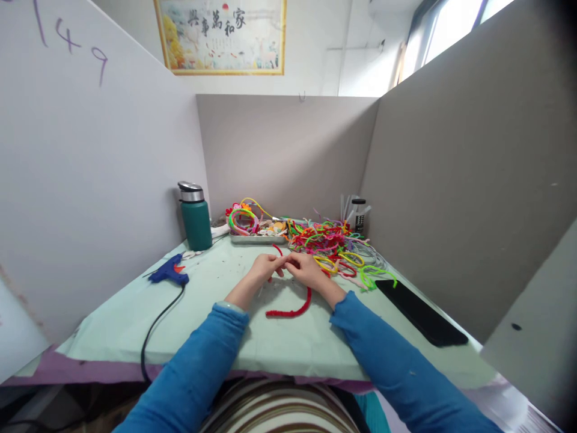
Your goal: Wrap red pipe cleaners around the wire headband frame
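Observation:
My left hand [265, 268] and my right hand [306, 269] meet over the middle of the table, fingertips pinched together. Between them is a red pipe cleaner [278, 249], whose short end sticks up beyond my fingers; the part inside the pinch is hidden. Another curved red length [288, 313] comes out from below my right hand and bends left across the cloth. Whether it joins the piece in my fingers I cannot tell. Just past my right hand lie yellow pipe cleaner loops [351, 259].
A blue glue gun [169, 270] with a black cord lies left, near a green bottle [196, 219]. At the back are a metal tray [256, 239] of small parts and a heap of coloured pipe cleaners [322, 236]. A black flat object [421, 313] lies right. Grey partitions [288, 150] surround the table.

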`<state>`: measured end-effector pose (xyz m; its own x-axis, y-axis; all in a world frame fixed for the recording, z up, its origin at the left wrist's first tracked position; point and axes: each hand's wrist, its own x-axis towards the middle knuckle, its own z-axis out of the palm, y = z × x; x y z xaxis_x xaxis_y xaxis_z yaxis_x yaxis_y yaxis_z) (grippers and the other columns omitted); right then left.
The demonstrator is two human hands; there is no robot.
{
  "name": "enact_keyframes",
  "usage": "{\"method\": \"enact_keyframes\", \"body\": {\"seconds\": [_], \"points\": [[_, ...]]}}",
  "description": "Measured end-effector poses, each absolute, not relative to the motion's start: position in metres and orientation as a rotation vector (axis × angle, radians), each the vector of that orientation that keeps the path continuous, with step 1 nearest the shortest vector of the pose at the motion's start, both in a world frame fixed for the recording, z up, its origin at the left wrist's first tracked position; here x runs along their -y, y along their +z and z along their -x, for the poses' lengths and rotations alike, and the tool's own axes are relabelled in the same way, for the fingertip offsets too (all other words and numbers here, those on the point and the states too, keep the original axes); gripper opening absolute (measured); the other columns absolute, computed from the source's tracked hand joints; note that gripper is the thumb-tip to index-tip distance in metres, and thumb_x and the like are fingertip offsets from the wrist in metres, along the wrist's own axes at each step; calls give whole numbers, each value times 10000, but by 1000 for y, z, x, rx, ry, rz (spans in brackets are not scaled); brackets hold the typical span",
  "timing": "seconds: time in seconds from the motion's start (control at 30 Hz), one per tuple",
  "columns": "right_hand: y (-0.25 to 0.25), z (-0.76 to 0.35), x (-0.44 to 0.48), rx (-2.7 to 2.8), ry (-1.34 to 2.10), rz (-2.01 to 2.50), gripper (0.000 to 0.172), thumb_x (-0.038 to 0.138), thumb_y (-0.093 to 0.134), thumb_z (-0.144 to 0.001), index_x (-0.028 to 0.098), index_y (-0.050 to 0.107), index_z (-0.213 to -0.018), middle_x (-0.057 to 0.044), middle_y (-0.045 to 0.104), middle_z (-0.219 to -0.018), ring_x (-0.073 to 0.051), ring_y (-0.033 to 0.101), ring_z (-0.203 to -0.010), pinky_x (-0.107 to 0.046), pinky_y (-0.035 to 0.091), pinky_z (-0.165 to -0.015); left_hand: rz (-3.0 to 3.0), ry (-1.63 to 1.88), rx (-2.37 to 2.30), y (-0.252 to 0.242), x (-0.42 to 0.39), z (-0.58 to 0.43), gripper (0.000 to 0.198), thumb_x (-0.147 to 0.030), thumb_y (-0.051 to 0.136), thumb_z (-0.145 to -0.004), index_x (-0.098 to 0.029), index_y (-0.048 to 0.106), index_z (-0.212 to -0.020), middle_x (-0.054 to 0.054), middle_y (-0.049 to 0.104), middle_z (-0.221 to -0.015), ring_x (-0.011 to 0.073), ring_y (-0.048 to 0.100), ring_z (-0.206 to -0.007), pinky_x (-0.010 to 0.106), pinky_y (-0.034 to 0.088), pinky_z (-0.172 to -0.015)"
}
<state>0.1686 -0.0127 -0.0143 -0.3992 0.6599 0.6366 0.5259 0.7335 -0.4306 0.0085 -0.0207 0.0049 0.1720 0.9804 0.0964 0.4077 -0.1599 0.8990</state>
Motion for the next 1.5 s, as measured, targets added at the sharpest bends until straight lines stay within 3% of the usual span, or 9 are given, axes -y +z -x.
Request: {"method": "enact_keyframes", "body": {"seconds": [0.47, 0.67, 0.87, 1.1, 1.37, 1.5], "points": [[-13, -173, 11, 2064, 125, 942, 137, 171, 485, -789, 167, 621, -770, -5, 631, -699, -106, 522, -609, -202, 339, -569, -1880, 789, -1388, 10, 4, -16, 487, -568, 447, -775, -123, 642, -767, 49, 648, -635, 66, 422, -391, 193, 332, -390], [-14, -176, 6, 2019, 64, 1015, 128, 174, 490, -783, 164, 607, -734, -6, 625, -668, -106, 518, -590, -206, 329, -561, -1969, 718, -1343, 15, -3, -22, 434, -525, 447, -785, -125, 601, -715, 40, 631, -656, 53, 369, -357, 206, 280, -376], [-20, -176, 3, 2040, 78, 1101, 127, 222, 514, -796, 176, 623, -748, -15, 649, -696, -119, 542, -613, -210, 327, -555, -1761, 813, -1168, -6, -1, -18, 406, -543, 502, -750, -151, 486, -649, -45, 413, -513, 39, 288, -370, 199, 201, -372], [-21, -171, 4, 2044, 118, 1087, 159, 285, 528, -816, 172, 620, -751, -16, 647, -695, -116, 532, -607, -209, 345, -563, -1585, 913, -1235, -10, 1, -16, 352, -506, 541, -739, -161, 499, -680, -61, 350, -465, 41, 258, -340, 218, 179, -369], [-22, -168, 6, 2069, 126, 1014, 150, 271, 534, -815, 166, 605, -735, -10, 628, -680, -110, 515, -601, -205, 345, -564, -1655, 916, -1320, -7, 7, -13, 291, -418, 495, -760, -153, 561, -659, -39, 370, -410, 63, 295, -335, 225, 225, -369], [-22, -169, 5, 2057, 112, 1039, 140, 253, 530, -806, 168, 614, -733, -11, 635, -681, -113, 521, -598, -209, 351, -568, -1781, 914, -1463, -7, 6, -16, 327, -406, 445, -786, -138, 610, -698, 1, 486, -477, 90, 389, -392, 233, 305, -437]]}}
